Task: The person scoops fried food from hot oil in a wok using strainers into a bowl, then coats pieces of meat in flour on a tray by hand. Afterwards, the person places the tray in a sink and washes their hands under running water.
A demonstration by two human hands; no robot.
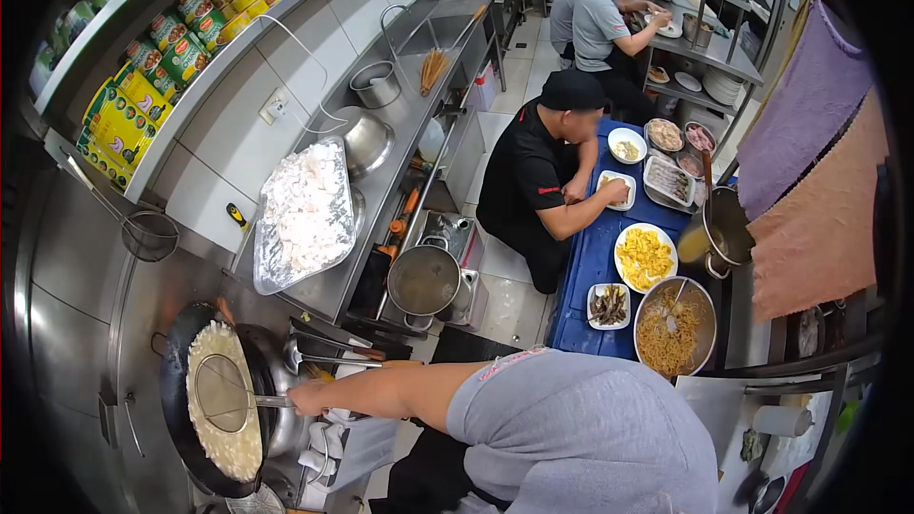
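My right hand (pixel 307 399) is closed around the handle of a round wire strainer (pixel 222 386). The mesh of the strainer rests on pale, lumpy food in bubbling liquid (pixel 228 447), inside a large black wok (pixel 177 390). My grey sleeve and shoulder fill the bottom middle of the view. A metal bowl or pan stands just right of the wok, partly hidden by the wok and the strainer handle. A ladle (pixel 293 350) lies just above my right hand. My left hand is out of view.
A foil-lined tray (pixel 305 214) of pale food lies on the steel counter, near a pot (pixel 424 278). At a blue table (pixel 583 271) with bowls of food and noodles, a person in black (pixel 528 162) crouches. Two more people work behind. Cans line the upper-left shelf.
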